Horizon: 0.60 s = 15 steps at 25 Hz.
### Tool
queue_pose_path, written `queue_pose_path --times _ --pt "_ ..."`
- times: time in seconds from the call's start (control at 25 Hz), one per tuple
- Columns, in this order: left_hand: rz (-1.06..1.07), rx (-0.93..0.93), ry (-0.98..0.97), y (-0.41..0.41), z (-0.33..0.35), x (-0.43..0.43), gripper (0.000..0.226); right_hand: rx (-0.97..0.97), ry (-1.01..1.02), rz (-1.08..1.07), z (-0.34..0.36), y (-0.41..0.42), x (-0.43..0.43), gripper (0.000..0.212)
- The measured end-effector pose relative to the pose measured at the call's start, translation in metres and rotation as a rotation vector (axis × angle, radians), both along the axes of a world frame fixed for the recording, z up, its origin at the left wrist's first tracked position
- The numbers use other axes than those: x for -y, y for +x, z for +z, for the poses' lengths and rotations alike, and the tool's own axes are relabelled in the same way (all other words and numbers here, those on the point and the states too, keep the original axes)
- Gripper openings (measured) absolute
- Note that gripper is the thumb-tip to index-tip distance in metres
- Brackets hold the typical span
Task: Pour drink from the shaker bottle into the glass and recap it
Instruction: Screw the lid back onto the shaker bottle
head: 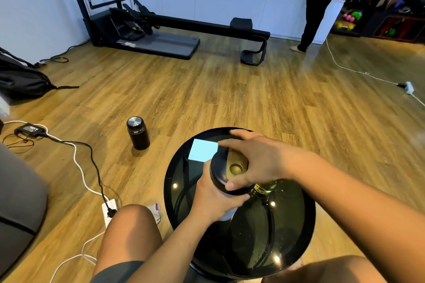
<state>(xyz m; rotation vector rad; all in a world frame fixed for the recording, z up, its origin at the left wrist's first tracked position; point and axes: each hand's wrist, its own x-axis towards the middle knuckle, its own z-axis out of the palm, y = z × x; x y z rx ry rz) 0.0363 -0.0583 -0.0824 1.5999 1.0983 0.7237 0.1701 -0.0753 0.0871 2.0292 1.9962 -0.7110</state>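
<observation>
The shaker bottle (219, 173) stands upright on the round black glass table (287, 232). It has a black lid with a gold flip cap on top. My left hand (213, 200) is wrapped around the bottle's body just under the lid. My right hand (255, 161) lies over the lid, with fingers on its far rim and the thumb on its near rim. The glass (264, 188) holds a yellowish drink and stands right behind the bottle, mostly hidden under my right wrist.
A pale blue card (202, 150) lies at the table's far left. On the wood floor stand a dark thermos (137, 133), cables and a power strip (110, 211). My knees sit under the table's near edge. A person (315, 7) stands far right by the gym gear.
</observation>
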Motion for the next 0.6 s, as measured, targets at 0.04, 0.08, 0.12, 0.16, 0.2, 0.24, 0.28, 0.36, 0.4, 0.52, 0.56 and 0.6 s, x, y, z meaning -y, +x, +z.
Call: queue_pose_path --times 0.04,0.08,0.12,0.16,0.2,0.24,0.28,0.36,0.4,0.52,0.56,0.6 --pt "0.003 0.01 0.005 0.0 0.0 0.0 0.094 -0.057 0.039 0.047 0.0 0.001 0.002 0.094" --pt "0.011 0.014 0.001 0.001 -0.001 -0.001 0.092 -0.108 0.099 0.057 -0.004 0.002 0.005 0.089" --pt "0.014 0.013 -0.011 0.001 -0.002 -0.001 0.091 -0.121 0.157 0.035 -0.01 0.0 0.008 0.085" --pt "0.013 0.006 -0.026 0.001 -0.002 -0.001 0.092 -0.081 0.207 0.005 -0.017 -0.004 0.009 0.084" --pt "0.011 0.009 -0.031 0.001 -0.001 -0.001 0.094 0.005 0.253 -0.016 -0.024 -0.009 0.01 0.086" --pt "0.005 0.007 -0.022 0.002 -0.004 -0.002 0.093 0.095 0.295 -0.025 -0.028 -0.012 0.01 0.088" --pt "-0.006 0.01 -0.007 0.002 -0.005 -0.002 0.095 0.136 0.319 -0.019 -0.032 -0.013 0.008 0.09" --pt "-0.015 0.023 0.006 0.002 -0.005 -0.003 0.101 0.039 0.284 0.055 -0.035 -0.006 0.004 0.09" --pt "-0.019 0.03 0.014 0.001 -0.005 -0.002 0.101 -0.039 0.253 0.102 -0.036 0.001 0.003 0.091" --pt "-0.005 0.034 0.021 0.002 -0.004 -0.001 0.095 -0.152 0.292 -0.024 -0.051 0.006 0.007 0.089" --pt "0.0 0.035 0.026 0.002 -0.003 -0.002 0.094 -0.111 0.347 -0.121 -0.059 -0.002 0.009 0.089" --pt "-0.001 0.028 0.029 0.003 -0.003 -0.003 0.093 -0.019 0.393 -0.191 -0.067 -0.013 0.01 0.089"
